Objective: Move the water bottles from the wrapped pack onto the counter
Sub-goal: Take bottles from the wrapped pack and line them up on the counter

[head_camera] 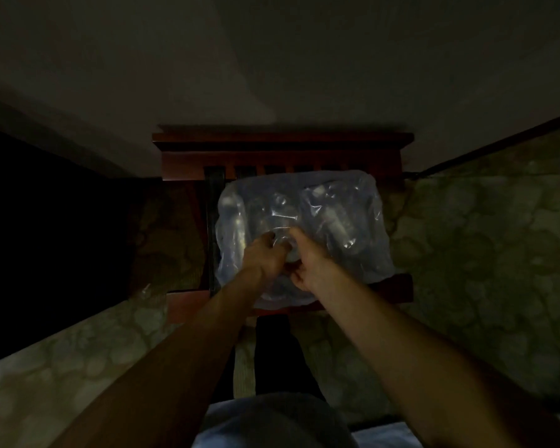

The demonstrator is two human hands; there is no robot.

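A dim view looks straight down from the person's head. At the centre sits a pack of clear plastic water bottles wrapped in cloudy, crinkled transparent film (304, 227). It rests on the seat of a dark reddish-brown wooden chair (282, 147), whose slatted back shows at twelve o'clock from the pack.

Two bare forearms reach in from the bottom of the view and meet over the near middle of the pack. The left hand (265, 257), at about seven o'clock from the pack's centre, has its fingers curled into the film, gripping a fold of it. The right hand (311, 263), just beside it at about five o'clock, also has its fingers curled down into the wrap, pinching the film. The two hands nearly touch.

Inside the wrap, one bottle (340, 221) lies at about two o'clock and another (236, 221) at nine o'clock; the rest are too blurred to count.

A mottled green and cream stone-patterned floor (482, 253) spreads at three o'clock and at seven o'clock. A pale plain wall (272, 59) fills the top.
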